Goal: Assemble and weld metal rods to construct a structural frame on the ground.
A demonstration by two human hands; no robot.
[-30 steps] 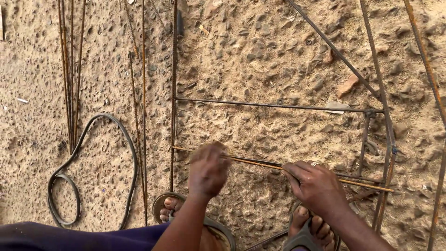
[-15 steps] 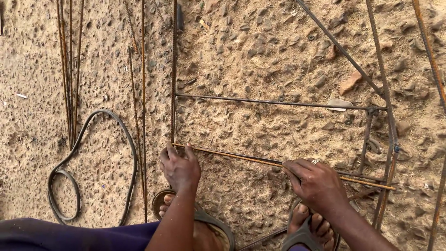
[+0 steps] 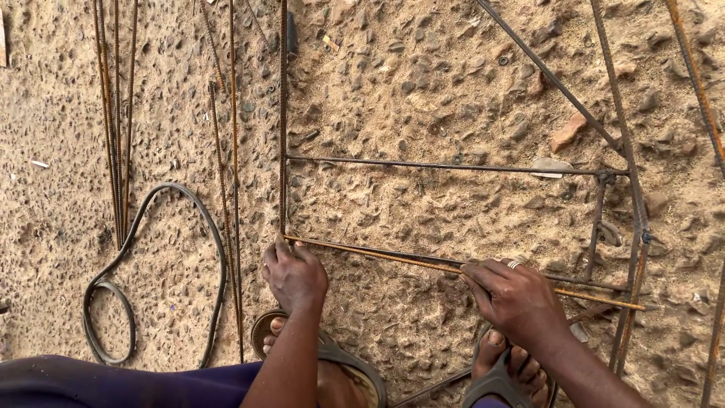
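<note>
**Seating a rusty bar at the corner of the rebar frame**

While we crouch with both sandalled feet (image 3: 498, 370) near the lower edge, our left hand (image 3: 294, 276) curls down over the near left corner, fingertips pressing where the thin rusty rod (image 3: 423, 262) meets the upright ribbed bar (image 3: 283, 113). Our right hand (image 3: 517, 298) pinches that same rod further right, thumb and fingers closed around it, a ring on one finger. The rod lies slanted on the sandy ground (image 3: 423, 91), its right end reaching toward the crossed bars (image 3: 638, 227) at the right.

To do this well, we judge the left end should sit snug against the upright before anything is fixed, and the right hand should keep the rod level with the darker bar just beside it.

Farther off, a parallel bar (image 3: 453, 165) spans the frame. At left lie a dark rubber loop (image 3: 151, 264) and loose rods (image 3: 113, 113). We see no packages, labels or signs.
</note>
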